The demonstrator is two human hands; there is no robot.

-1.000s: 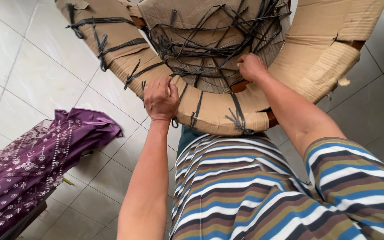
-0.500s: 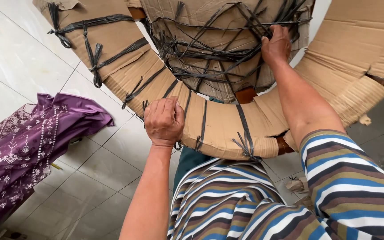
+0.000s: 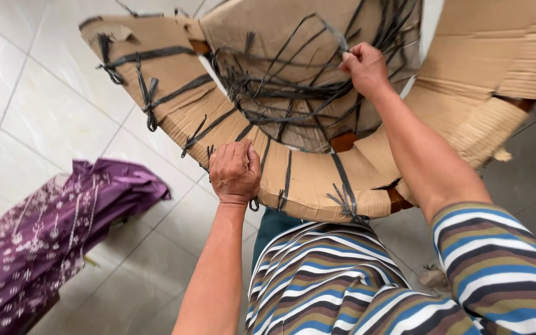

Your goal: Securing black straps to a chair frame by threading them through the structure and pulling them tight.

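Note:
A round object wrapped in brown cardboard (image 3: 305,180) and bound with many black plastic straps stands in front of me. My left hand (image 3: 236,172) is closed in a fist on the near cardboard rim, gripping a black strap end there. Higher up, over the middle of the object, my right hand (image 3: 363,67) pinches a black strap (image 3: 317,25) and holds it raised off the tangle of straps (image 3: 280,99). My striped shirt fills the lower right.
A purple patterned cloth (image 3: 44,236) lies over something at the lower left. The floor is of pale tiles (image 3: 44,111), darker grey at the right. A small scrap of cardboard (image 3: 432,278) lies on the floor near my right side.
My right hand has gone from the near rim up to the centre and lifted a strap. My left hand has stayed on the rim. The view has shifted a little.

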